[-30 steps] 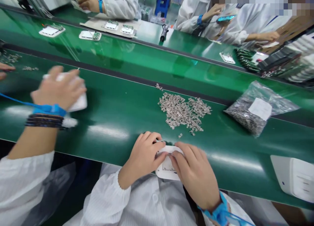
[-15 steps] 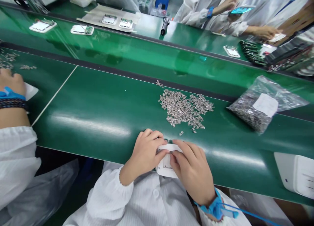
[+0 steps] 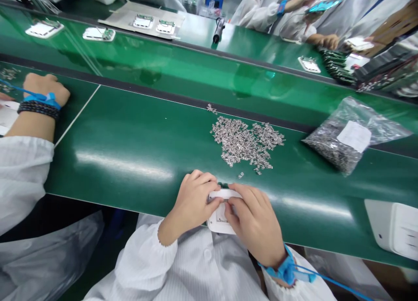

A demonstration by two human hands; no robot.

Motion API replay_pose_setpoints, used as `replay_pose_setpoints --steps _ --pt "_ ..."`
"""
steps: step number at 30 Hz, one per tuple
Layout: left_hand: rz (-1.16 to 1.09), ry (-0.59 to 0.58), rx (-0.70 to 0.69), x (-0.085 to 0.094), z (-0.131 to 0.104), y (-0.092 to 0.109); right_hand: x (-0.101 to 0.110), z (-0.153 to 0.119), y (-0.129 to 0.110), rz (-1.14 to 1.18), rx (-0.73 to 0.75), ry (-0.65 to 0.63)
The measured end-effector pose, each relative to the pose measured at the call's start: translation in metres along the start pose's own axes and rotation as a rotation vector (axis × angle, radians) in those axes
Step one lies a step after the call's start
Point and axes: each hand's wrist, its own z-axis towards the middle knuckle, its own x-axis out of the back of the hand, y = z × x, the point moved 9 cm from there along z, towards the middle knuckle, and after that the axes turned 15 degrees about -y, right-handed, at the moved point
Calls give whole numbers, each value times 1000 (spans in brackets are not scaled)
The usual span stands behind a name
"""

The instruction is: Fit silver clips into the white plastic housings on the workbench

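Both of my hands hold a white plastic housing point(image 3: 218, 226) at the front edge of the green bench. My left hand point(image 3: 196, 201) grips its left side, the thumb lying across the upper part. Fingers of my right hand point(image 3: 257, 220) are bent over its upper right, thumb and forefinger at an inner recess. Whether a small part sits between those fingertips is hidden. Just beyond my hands lies a spread pile of small silvery metal clips point(image 3: 240, 142), with one loose clip point(image 3: 241, 175) nearer me. A blue wrist strap point(image 3: 283, 268) with a cord circles my right wrist.
A clear bag of metal parts point(image 3: 346, 138) lies right of the pile. White housings point(image 3: 396, 229) rest at the right edge. A co-worker's hand point(image 3: 45, 90) is at the left. Beyond a raised divider, several white units point(image 3: 99, 34) and an electric screwdriver point(image 3: 218, 30) lie along the line.
The co-worker's hand at the left has moved right and away from me. Across the line, another person's hand has shifted left. My hands keep nearly the same grip on the housing.
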Motion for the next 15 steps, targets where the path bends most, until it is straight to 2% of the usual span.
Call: replay_pose_setpoints --steps 7,15 --pt "-15 7 12 -1 -1 -2 3 -14 -2 52 115 -22" --pt "4 21 7 -1 -2 0 2 -15 0 102 118 11"
